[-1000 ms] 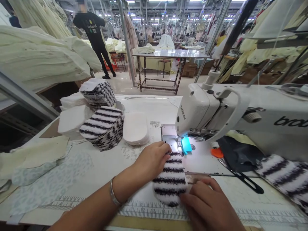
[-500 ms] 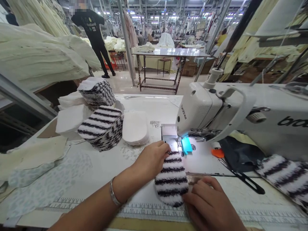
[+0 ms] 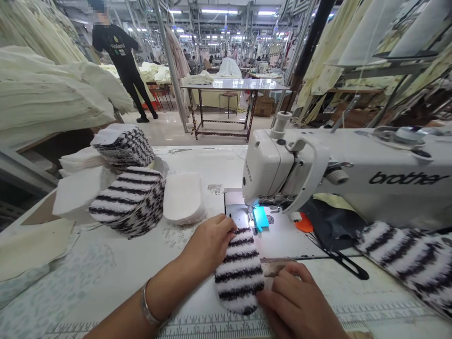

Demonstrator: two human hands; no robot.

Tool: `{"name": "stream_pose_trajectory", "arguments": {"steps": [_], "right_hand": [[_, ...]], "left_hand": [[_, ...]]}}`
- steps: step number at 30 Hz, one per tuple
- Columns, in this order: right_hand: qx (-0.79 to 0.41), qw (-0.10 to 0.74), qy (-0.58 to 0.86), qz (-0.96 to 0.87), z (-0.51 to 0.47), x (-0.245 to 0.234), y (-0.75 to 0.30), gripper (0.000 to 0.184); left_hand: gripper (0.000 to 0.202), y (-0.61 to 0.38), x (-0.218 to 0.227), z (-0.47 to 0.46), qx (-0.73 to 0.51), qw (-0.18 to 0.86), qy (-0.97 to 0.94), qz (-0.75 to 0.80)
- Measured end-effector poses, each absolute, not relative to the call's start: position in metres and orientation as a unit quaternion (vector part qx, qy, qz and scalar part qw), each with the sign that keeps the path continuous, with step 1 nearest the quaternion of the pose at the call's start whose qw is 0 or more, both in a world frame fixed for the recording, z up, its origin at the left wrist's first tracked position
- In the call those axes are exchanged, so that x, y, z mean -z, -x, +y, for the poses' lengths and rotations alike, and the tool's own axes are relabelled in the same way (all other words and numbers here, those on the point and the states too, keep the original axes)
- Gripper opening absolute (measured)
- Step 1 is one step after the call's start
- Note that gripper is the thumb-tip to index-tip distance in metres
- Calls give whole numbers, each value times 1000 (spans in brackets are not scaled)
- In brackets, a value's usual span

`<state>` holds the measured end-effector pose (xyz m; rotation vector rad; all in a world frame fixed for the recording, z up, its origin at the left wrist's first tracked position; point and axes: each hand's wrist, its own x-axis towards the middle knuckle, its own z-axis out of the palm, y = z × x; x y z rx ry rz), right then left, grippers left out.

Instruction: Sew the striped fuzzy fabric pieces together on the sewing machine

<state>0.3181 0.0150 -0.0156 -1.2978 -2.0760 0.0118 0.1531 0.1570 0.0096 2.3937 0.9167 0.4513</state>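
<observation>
White worktable [image 3: 197,157] in a factory hall, its near edge marked with a printed ruler [image 3: 190,325]; a sewing machine [image 3: 289,165] stands at right, striped stacks [image 3: 130,202] and a white stack [image 3: 183,197] at left. Beyond, a person in black [image 3: 120,56] stands near heaped pale cloth [image 3: 52,94]. The striped piece [image 3: 240,273] lies on the worktable just before the needle area. The left hand [image 3: 208,242] pinches its upper left edge, fingers drawn together; the right hand [image 3: 293,301], fingers curled, touches its lower right edge, whether gripping cannot be told.
</observation>
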Motion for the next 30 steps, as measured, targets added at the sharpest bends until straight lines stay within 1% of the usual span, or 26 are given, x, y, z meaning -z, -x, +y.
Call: {"name": "stream_pose_trajectory", "arguments": {"steps": [5,9,11,14,17,20,24,30], "right_hand": [[-4,347,495,-797,16,17,-319,16],[-2,342,500,-796,16,19,-319,18],[-1,336,502,-797,15,19,-320,17],[12,331,503,-798,14,18,-321,15],[21,325,505,-799,16,16,-322,16],[25,316,504,-804,22,15,-324,19],[41,300,500,-811,33,14,-329,25],[40,272,508,-816,38,15,-336,28]], "left_hand": [[10,-154,-7,158,-169,261,-889,336],[16,-157,-3,155,-253,204,-901,288],[20,-159,-2,150,-271,183,-911,253],[17,-162,-1,138,-201,185,-935,227],[24,-165,1,133,-132,167,-950,227],[27,-166,2,139,-122,160,-953,226],[26,-169,4,154,-129,158,-955,214],[24,-177,5,168,-123,145,-961,202]]}}
